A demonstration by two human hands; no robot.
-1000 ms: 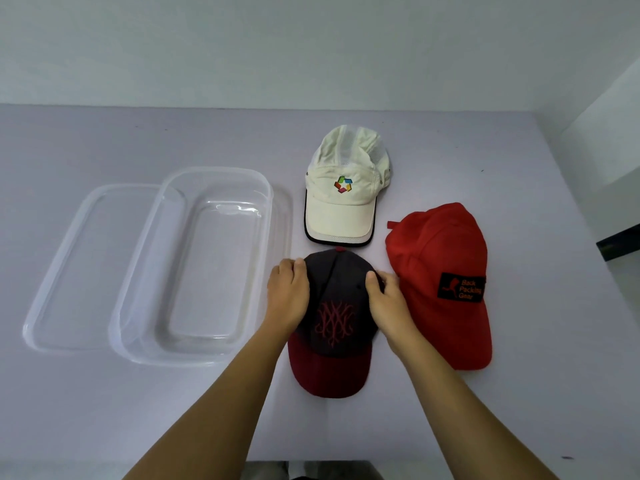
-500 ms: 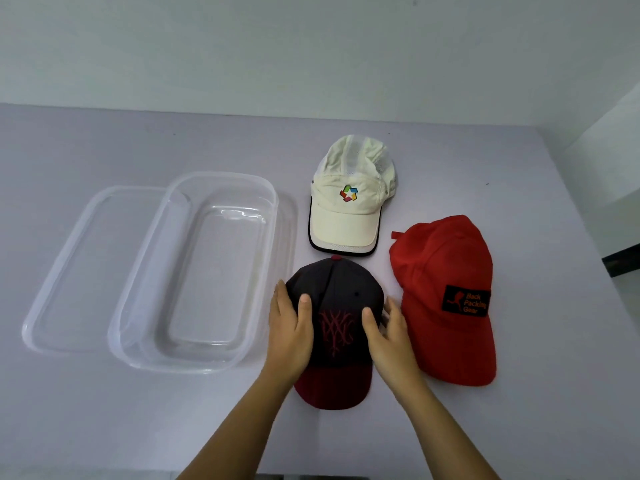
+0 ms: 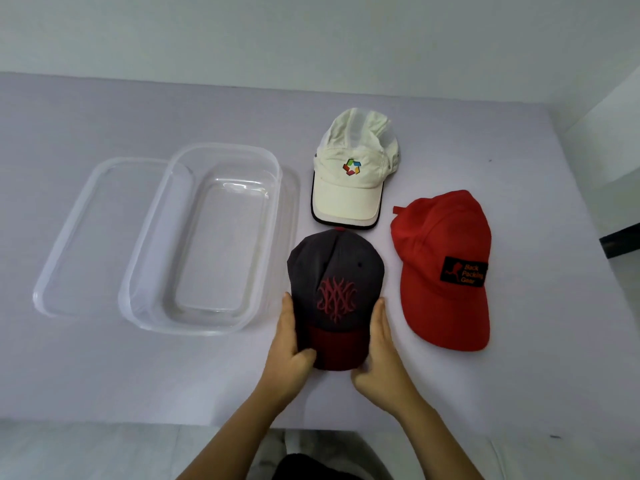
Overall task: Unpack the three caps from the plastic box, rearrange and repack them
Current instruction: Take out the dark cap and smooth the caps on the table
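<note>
**Both hands grip the dark cap by its brim**

At left centre, a clear plastic lid [image 3: 74, 237] lies beside the empty clear plastic box [image 3: 207, 237]. At centre, the left hand [image 3: 289, 355] and right hand [image 3: 382, 358], curled shut, have slid down from crown to brim of the charcoal cap with maroon brim [image 3: 334, 296]. Above lies the cream cap [image 3: 353, 174]; right, the red cap [image 3: 443, 268].

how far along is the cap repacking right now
Unpacking looks done: the clear plastic box holds nothing, and the white cap and red cap lie beside it. Both hands, left and right, grip the dark cap by its brim. All three remain to be repacked.
</note>
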